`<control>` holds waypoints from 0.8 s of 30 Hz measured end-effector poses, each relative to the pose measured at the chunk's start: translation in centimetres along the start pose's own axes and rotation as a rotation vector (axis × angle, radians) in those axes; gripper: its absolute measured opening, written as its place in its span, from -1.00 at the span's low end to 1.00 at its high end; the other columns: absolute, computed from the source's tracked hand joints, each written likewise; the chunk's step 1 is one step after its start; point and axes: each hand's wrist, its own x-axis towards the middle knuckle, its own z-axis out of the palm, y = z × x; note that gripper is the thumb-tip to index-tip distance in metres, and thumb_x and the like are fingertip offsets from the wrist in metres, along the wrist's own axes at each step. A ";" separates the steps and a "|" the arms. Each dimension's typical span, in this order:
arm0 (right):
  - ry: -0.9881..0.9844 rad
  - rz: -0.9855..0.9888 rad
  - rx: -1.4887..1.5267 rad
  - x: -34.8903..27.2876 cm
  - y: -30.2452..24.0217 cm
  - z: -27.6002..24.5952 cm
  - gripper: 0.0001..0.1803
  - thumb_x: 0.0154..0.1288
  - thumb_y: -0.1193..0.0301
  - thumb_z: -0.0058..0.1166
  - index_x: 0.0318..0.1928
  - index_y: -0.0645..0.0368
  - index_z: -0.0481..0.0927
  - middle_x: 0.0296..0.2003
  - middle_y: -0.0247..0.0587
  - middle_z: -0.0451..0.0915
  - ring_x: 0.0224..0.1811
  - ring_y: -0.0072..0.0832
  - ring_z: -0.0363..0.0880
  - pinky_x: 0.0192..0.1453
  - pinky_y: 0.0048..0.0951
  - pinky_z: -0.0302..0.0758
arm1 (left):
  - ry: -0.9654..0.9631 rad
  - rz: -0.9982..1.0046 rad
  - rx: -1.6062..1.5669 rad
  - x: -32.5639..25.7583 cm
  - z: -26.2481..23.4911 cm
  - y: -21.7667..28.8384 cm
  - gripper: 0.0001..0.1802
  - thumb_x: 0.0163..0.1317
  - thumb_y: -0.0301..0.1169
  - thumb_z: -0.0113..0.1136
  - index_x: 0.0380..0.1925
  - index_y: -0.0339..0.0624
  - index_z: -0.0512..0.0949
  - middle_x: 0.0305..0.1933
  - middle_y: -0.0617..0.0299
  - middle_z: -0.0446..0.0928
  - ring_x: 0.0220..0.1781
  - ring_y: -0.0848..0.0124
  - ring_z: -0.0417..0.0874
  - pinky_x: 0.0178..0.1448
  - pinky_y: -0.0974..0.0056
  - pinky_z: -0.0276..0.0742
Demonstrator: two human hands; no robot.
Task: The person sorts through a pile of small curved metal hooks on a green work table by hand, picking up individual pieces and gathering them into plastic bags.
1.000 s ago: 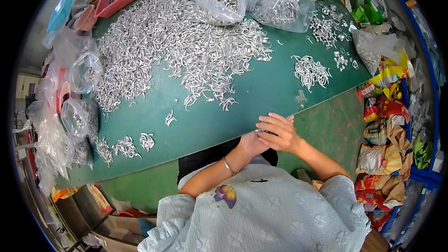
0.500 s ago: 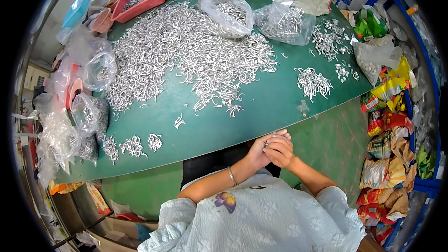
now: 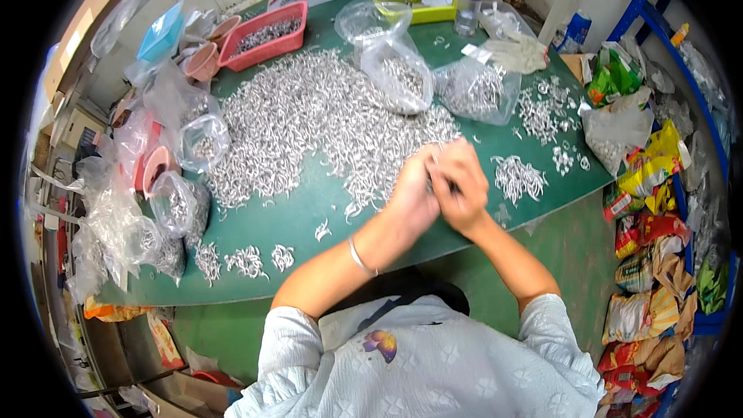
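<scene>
The hands [image 3: 463,184] meet over the green table [image 3: 251,228] near a heap of silvery pieces [image 3: 298,101]

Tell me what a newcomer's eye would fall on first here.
Probably the broad heap of curved silvery pieces, spread across the middle of the green table. Then the left hand and right hand, held together near its right side. Behind it, the red tray at left and lime-green tray farther right stand out.
</scene>
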 end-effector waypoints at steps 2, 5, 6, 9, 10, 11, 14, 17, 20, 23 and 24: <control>0.065 -0.003 0.047 4.4 3.4 2.8 -0.84 0.09 0.73 0.18 -0.28 0.34 0.60 -0.37 -0.09 0.56 -0.31 -0.25 0.54 -0.16 -0.33 0.49 | 0.028 0.129 -0.002 4.6 0.4 4.0 -0.64 0.40 -0.26 -0.11 -0.04 -0.35 0.45 -0.03 0.07 0.51 0.05 0.29 0.55 0.18 0.22 0.51; 0.081 0.181 0.151 8.0 8.2 7.5 -0.87 0.20 0.65 0.12 -0.21 0.32 0.62 -0.34 -0.17 0.57 -0.30 -0.41 0.54 -0.19 -0.46 0.47 | 0.048 0.234 -0.044 11.9 -1.0 9.6 -0.67 0.39 -0.28 -0.14 -0.08 -0.34 0.45 -0.06 0.07 0.51 0.02 0.26 0.55 0.16 0.17 0.51; 0.066 0.313 0.201 8.4 9.5 8.9 -0.87 0.23 0.62 0.10 -0.20 0.31 0.62 -0.31 -0.18 0.58 -0.28 -0.43 0.54 -0.16 -0.48 0.47 | 0.066 0.253 -0.056 13.8 -1.7 10.9 -0.67 0.38 -0.29 -0.14 -0.09 -0.33 0.45 -0.07 0.07 0.50 0.02 0.25 0.55 0.15 0.16 0.51; 0.035 0.584 0.217 7.1 14.5 10.3 -0.85 0.29 0.58 0.06 -0.16 0.29 0.64 -0.24 -0.19 0.60 -0.24 -0.46 0.55 -0.10 -0.49 0.47 | 0.383 0.394 0.064 14.6 3.0 10.2 -0.59 0.35 -0.28 -0.13 0.01 -0.38 0.49 -0.03 0.07 0.54 0.00 0.26 0.58 0.09 0.30 0.53; 0.023 0.654 0.222 7.0 15.2 10.6 -0.84 0.30 0.57 0.05 -0.15 0.29 0.64 -0.22 -0.19 0.61 -0.22 -0.46 0.56 -0.08 -0.49 0.47 | 0.407 0.386 0.071 14.8 3.2 10.4 -0.54 0.30 -0.26 -0.14 0.04 -0.40 0.46 -0.05 0.06 0.50 0.01 0.24 0.52 0.11 0.23 0.45; -0.023 0.663 0.153 7.0 16.0 10.5 -0.83 0.29 0.56 0.04 -0.16 0.27 0.65 -0.21 -0.15 0.61 -0.19 -0.38 0.57 -0.05 -0.44 0.48 | 0.406 0.418 0.102 15.3 3.3 10.8 -0.52 0.30 -0.24 -0.14 0.06 -0.41 0.44 -0.02 0.05 0.48 0.04 0.24 0.49 0.14 0.21 0.42; -0.189 0.766 0.000 7.3 16.0 9.4 -0.80 0.28 0.52 -0.02 -0.18 0.22 0.66 -0.19 -0.03 0.60 -0.10 -0.17 0.58 0.03 -0.28 0.47 | 0.431 0.421 0.178 15.2 3.7 11.2 -0.59 0.40 -0.23 -0.16 0.00 -0.38 0.43 0.03 0.03 0.47 0.01 0.26 0.48 0.28 0.15 0.29; -0.346 0.602 -0.082 7.8 15.8 7.7 -0.77 0.27 0.55 -0.05 -0.15 0.23 0.65 -0.15 0.05 0.59 -0.02 -0.03 0.54 0.12 -0.19 0.43 | 0.364 0.382 0.286 15.0 4.2 11.4 -0.57 0.41 -0.22 -0.14 0.04 -0.40 0.40 0.04 0.02 0.46 0.06 0.27 0.44 0.28 0.15 0.27; -0.456 0.684 -0.027 9.0 14.3 7.0 -0.76 0.24 0.58 -0.04 -0.12 0.24 0.63 -0.09 0.04 0.59 0.04 -0.02 0.52 0.16 -0.20 0.43 | 0.300 0.386 0.406 16.2 2.1 12.5 -0.54 0.40 -0.27 -0.14 0.13 -0.43 0.36 0.12 -0.07 0.45 0.15 0.18 0.44 0.35 0.11 0.21; -0.405 0.513 -0.155 8.3 14.4 4.9 -0.75 0.30 0.60 -0.01 -0.03 0.28 0.59 -0.02 -0.05 0.59 0.01 -0.24 0.59 0.13 -0.38 0.48 | 0.198 0.326 0.488 14.6 2.2 12.7 -0.52 0.39 -0.38 -0.15 0.22 -0.50 0.29 0.22 -0.20 0.40 0.31 0.07 0.38 0.45 0.04 0.16; -0.390 0.588 -0.071 8.2 13.6 4.6 -0.76 0.31 0.59 0.00 -0.03 0.29 0.59 -0.04 -0.08 0.60 -0.01 -0.30 0.60 0.11 -0.40 0.49 | 0.170 0.332 0.484 14.2 1.8 13.2 -0.52 0.39 -0.40 -0.15 0.22 -0.50 0.28 0.23 -0.22 0.39 0.35 0.06 0.35 0.47 0.03 0.14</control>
